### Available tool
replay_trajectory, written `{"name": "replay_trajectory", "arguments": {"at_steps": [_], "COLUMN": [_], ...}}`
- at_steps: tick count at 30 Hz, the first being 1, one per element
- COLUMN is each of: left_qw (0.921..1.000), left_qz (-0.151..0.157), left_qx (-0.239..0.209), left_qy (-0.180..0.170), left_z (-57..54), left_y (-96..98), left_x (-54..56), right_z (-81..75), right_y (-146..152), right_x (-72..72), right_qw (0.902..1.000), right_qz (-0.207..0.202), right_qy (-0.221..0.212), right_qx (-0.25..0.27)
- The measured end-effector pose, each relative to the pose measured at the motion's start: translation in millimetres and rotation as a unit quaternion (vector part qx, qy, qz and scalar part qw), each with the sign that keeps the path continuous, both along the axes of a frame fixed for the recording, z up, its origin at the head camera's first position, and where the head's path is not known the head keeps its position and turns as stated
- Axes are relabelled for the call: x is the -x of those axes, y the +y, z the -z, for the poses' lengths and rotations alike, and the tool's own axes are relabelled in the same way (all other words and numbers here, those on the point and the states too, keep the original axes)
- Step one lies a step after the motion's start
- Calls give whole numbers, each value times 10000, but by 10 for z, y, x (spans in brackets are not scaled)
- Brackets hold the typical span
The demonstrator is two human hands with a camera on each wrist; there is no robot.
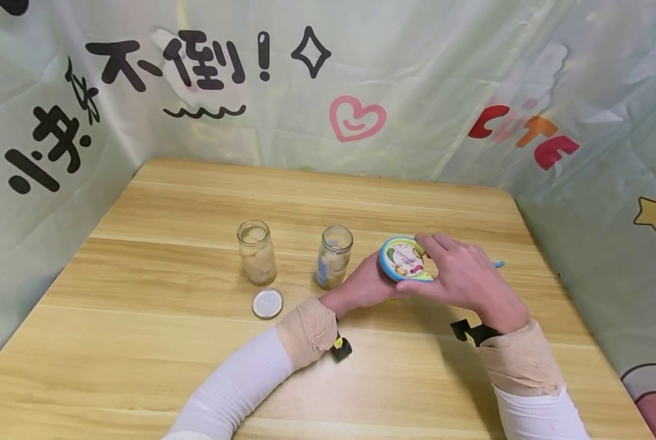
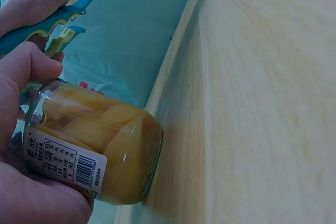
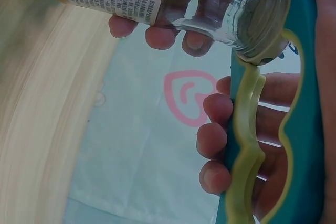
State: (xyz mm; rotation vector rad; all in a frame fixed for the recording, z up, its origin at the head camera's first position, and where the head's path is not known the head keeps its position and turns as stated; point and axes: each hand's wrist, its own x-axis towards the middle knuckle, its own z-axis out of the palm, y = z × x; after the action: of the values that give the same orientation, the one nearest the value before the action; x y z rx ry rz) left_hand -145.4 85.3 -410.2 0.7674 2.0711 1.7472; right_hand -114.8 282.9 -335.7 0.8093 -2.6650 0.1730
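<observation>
My left hand (image 1: 365, 284) grips a glass jar (image 2: 110, 129) of yellow fruit pieces, with a white barcode label on its side. In the left wrist view the jar leans, its base near the wooden table. A blue and yellow-green jar opener (image 3: 310, 129) sits around the jar's printed lid (image 1: 406, 261). My right hand (image 1: 465, 275) holds the opener, fingers curled round its two handles in the right wrist view. From the head camera, most of the jar is hidden beneath the lid and hands.
To the left stand two lidless glass jars of pale fruit, a left jar (image 1: 258, 260) and a right jar (image 1: 333, 263) with a blue label. A loose lid (image 1: 267, 304) lies in front of them on the wooden table (image 1: 141, 318). Printed cloth (image 1: 416, 73) walls surround the table.
</observation>
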Motion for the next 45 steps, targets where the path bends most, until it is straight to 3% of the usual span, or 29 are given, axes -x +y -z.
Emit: {"name": "replay_trajectory", "arguments": {"at_steps": [11,24,37,45], "left_qw": [10000,9999,9998,9997], "left_qz": [76,127,112,188], "left_qx": [-2,-43,-90,-87], "left_qy": [9,-55,-108,-90], "left_z": [0,0,3,3], "left_y": [-2,-12,-26,-6], "left_x": [-10,-29,-10,13], "right_z": [24,22,-5,-39], "right_y": [29,29,30,86], "right_x": [4,-15,29,103], "right_qw": [9997,9997,9997,9982], "right_qz": [-166,-163,-235,-548], "right_qy": [117,-55,-93,-44], "right_qx": [139,150,-1,-254]}}
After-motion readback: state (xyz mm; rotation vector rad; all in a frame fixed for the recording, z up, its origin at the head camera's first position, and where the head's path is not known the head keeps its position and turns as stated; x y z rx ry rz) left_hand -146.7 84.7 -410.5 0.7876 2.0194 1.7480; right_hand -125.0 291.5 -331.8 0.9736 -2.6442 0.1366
